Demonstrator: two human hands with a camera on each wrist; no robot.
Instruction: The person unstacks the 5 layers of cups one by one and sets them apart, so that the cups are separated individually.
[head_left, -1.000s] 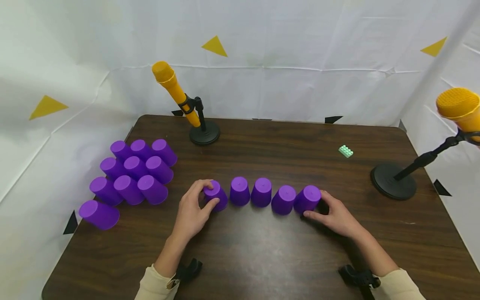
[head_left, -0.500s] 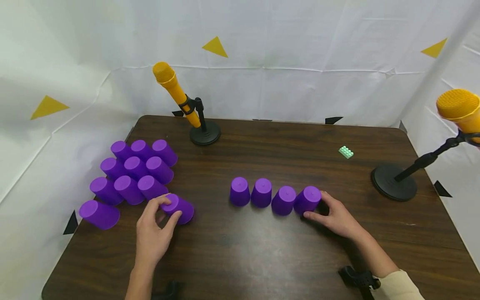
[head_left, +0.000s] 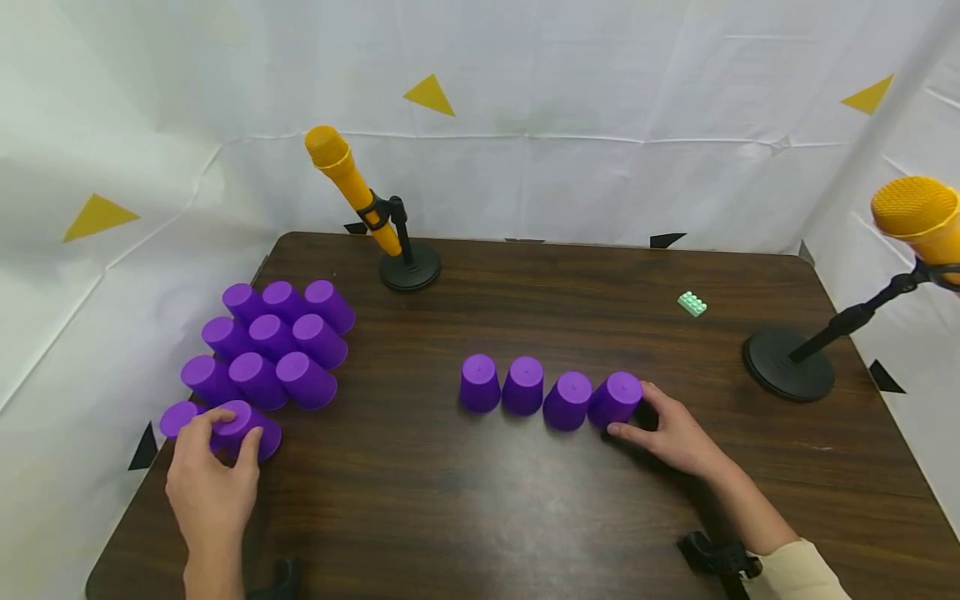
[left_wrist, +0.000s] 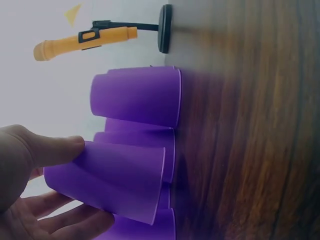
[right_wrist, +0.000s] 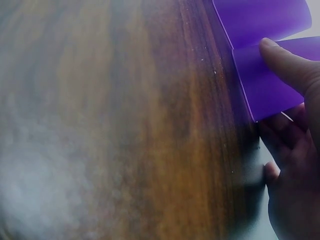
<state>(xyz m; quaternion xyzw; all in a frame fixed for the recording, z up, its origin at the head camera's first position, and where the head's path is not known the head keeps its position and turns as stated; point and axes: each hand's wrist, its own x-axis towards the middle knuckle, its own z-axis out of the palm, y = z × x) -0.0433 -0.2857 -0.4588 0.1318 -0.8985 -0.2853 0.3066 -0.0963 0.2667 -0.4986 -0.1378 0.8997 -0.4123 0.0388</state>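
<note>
My left hand [head_left: 213, 487] grips an upside-down purple cup [left_wrist: 112, 177] between thumb and fingers at the front of the left cup group. In the left wrist view this cup is tilted, its rim a little off the wooden tabletop. Partly behind the hand stands another purple cup [head_left: 178, 417]. My right hand [head_left: 671, 433] holds the rightmost cup [head_left: 615, 398] of a short row, thumb on its near side and fingers behind it. To its left stand the row's other purple cups [head_left: 567, 402], all upside down.
Several purple cups [head_left: 258, 381] stand in close rows at the table's left edge. A yellow microphone [head_left: 345, 175] on a black stand is at the back, another yellow microphone [head_left: 918, 217] at the right. A small green toy brick [head_left: 692, 303] lies toward the back right.
My left hand has carried the cup from the left end of the middle row over to the front of the left group. The right hand stays at its cup.
</note>
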